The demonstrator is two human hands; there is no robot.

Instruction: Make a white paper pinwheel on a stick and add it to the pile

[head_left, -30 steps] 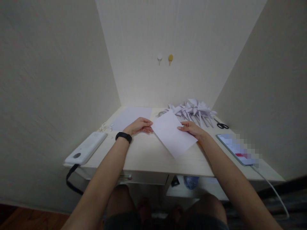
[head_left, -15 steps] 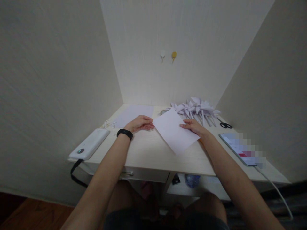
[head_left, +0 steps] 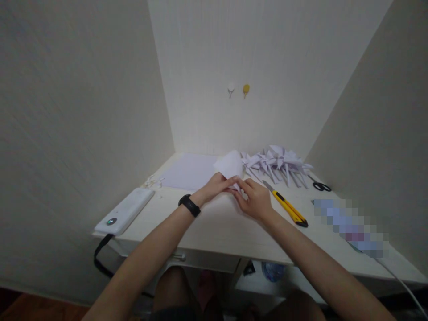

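Note:
Both hands meet over the middle of the desk on one white sheet of paper (head_left: 230,162). My left hand (head_left: 217,186), with a black band on its wrist, pinches the sheet's near corner from the left. From the right, my right hand (head_left: 256,198) grips the same near edge, its fingertips close to the left ones. The sheet bends upward beyond the fingers, and its lower part is hidden by them. Right of my right hand lies a yellow utility knife (head_left: 289,208) with its blade out.
Folded paper pinwheels (head_left: 277,160) are heaped at the back right, near black-handled scissors (head_left: 321,185). Flat paper (head_left: 187,170) lies at the back left, small white pieces (head_left: 154,181) beside it. A white power bank (head_left: 125,211) sits at the left edge, a blurred-out phone (head_left: 347,227) at the right.
The hands have come together, and the sheet, flat and held at two sides before, is now bent up with its near corner between the fingers. The knife has come into view.

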